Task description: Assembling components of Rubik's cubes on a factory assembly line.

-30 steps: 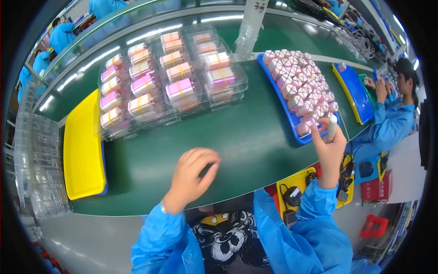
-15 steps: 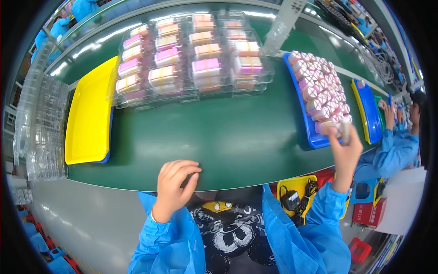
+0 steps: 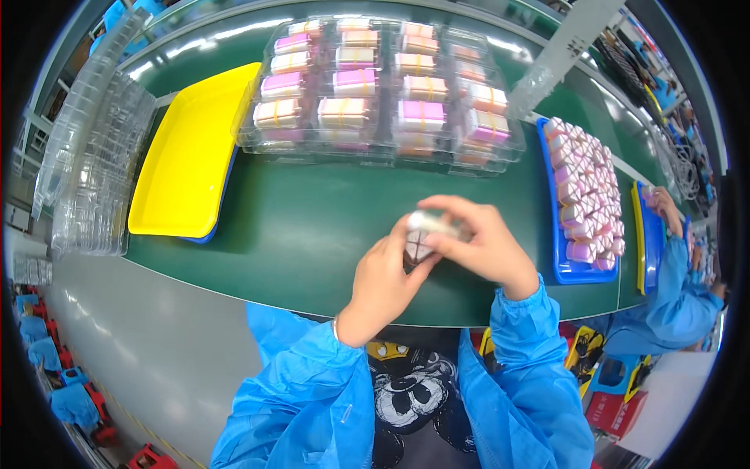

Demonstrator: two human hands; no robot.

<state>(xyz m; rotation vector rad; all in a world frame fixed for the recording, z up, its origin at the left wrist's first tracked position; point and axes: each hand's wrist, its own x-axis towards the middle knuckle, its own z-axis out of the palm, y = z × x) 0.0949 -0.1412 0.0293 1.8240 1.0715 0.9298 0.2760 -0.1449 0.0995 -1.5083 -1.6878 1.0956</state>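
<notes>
Above the near part of the green table, my two hands have come together around a small white block [image 3: 417, 245] with dark crossing lines on its face. My left hand [image 3: 383, 283] is closed on its near side, thumb below and fingers behind. From the right, my right hand [image 3: 494, 248] pinches a pale, blurred part at the block's top between thumb and fingers. Motion smears that spot, so I cannot tell whether it is the same block or a second piece.
A blue tray [image 3: 564, 266] full of similar blocks stands at right. Clear plastic trays [image 3: 383, 152] hold banded pink and white bundles at the back. At left are a yellow tray [image 3: 176, 187] and stacked clear trays [image 3: 98, 172]. A co-worker's blue sleeve [image 3: 664, 313] shows at far right.
My right hand has moved left from the blue tray, carrying a pale piece. My left hand has risen off the table edge and closed on the block. The view has shifted.
</notes>
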